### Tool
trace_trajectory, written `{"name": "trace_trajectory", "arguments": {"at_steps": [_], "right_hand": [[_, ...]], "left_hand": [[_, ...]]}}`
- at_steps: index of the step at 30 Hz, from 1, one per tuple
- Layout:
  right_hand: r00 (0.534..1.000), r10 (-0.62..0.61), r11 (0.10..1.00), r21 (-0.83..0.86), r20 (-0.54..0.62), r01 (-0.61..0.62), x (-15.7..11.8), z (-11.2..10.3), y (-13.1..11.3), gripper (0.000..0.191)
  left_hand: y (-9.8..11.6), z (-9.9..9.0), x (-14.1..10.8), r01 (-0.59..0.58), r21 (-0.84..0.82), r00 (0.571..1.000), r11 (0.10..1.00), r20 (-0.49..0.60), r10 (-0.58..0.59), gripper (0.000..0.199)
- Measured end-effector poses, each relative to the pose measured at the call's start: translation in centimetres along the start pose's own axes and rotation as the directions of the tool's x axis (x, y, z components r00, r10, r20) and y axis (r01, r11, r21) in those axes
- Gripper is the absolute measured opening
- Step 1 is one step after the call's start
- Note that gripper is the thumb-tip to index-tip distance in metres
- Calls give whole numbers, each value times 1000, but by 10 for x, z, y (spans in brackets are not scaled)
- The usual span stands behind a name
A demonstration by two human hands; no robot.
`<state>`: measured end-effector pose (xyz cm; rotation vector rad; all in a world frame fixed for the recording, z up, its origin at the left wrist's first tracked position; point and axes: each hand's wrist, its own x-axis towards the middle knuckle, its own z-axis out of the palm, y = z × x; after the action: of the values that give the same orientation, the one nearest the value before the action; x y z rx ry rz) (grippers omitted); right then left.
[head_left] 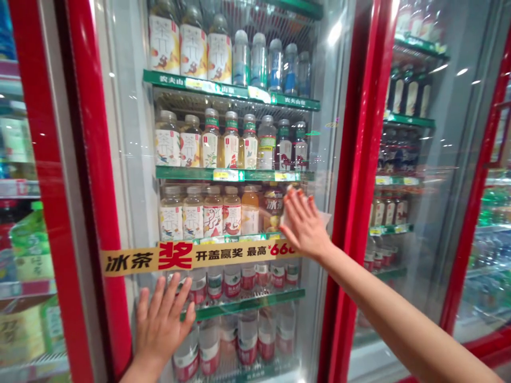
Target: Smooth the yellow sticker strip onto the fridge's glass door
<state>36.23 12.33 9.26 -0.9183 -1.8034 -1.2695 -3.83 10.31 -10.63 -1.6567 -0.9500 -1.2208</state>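
Note:
My right hand [306,226] lies flat over a thin white cloth [326,218], pressing it to the glass door [138,133] of a drinks fridge. Its fingers point up and left, and most of the cloth is hidden under the palm. Lower down on the left, my left hand [162,319] is spread against or very near the glass, fingers apart and holding nothing. A yellow banner strip [219,254] with Chinese lettering crosses the door between the hands. My right wrist covers part of its right end. Behind the glass stand tea bottles [193,213] in rows.
Red frames [369,159] edge the door on both sides. Green-fronted shelves [239,174] carry several rows of bottles, with water bottles [247,338] at the bottom. Another glass-fronted fridge with bottles [407,96] is on the right, and green packages [34,242] sit on shelves at left.

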Motion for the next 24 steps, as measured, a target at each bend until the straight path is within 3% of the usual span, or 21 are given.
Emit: {"name": "trace_trajectory", "arguments": {"at_steps": [2,3,4,5,7,8,9,10,11,12,14,15,17,18,19,20,22,23,24], "right_hand": [[941,327,944,-10,-88,-329,25,-1,23,85],[903,414,909,-1,-118,-417,37,0,22,85],[893,432,901,9,-124,-435,45,3,11,86],[919,379,925,21,-106,-379,48,5,-7,87],[997,69,995,73,-20,-68,35,10,-51,89],[989,-149,982,121,13,146,23,12,-69,89],[944,-328,933,167,36,318,8,14,-79,89],[898,-438,885,198,49,421,-5,14,-80,89],[885,-463,872,207,57,443,-14,12,-70,87],[914,-401,903,193,62,383,-17,10,-52,85],[998,-58,991,120,20,55,-5,5,-3,80],[987,160,983,91,-32,-157,9,2,20,78],[862,487,873,83,-141,-480,40,2,43,76],[818,550,835,94,-172,-542,53,3,39,76],[823,540,842,107,-176,-529,61,5,27,77],[878,453,891,120,-153,-439,64,6,6,79],[996,76,984,168,-51,-66,55,9,-41,83],[987,-159,967,203,3,155,46,9,-59,82],[938,-344,917,230,44,326,38,8,-70,80]], "left_hand": [[2,-2,2,-15,15,1000,1000,-9,15,87],[4,-3,2,-19,18,1000,1000,-14,19,87],[6,-5,3,-15,14,1000,1000,-20,15,87],[8,-7,4,1,4,1000,1000,-29,-1,87],[10,-12,9,44,-18,998,999,-53,-45,84],[10,-15,13,49,-16,996,999,-69,-50,82],[9,-18,20,44,-5,995,999,-85,-45,80],[6,-21,28,36,11,994,999,-101,-35,80],[3,-23,39,28,26,993,999,-114,-24,80],[-1,-25,50,25,39,993,999,-118,-20,80],[-10,-27,74,52,45,994,998,-100,-47,82],[-14,-26,85,78,44,994,996,-83,-75,83],[-20,-23,99,112,51,992,992,-59,-109,84],[-22,-21,103,118,57,992,991,-56,-115,84],[-23,-20,105,119,63,992,991,-59,-115,84],[-23,-18,105,117,68,992,991,-63,-113,84],[-22,-18,103,110,69,992,991,-69,-106,82],[-22,-18,102,106,70,992,992,-73,-101,81],[-21,-18,101,100,73,993,992,-78,-94,80]]}}
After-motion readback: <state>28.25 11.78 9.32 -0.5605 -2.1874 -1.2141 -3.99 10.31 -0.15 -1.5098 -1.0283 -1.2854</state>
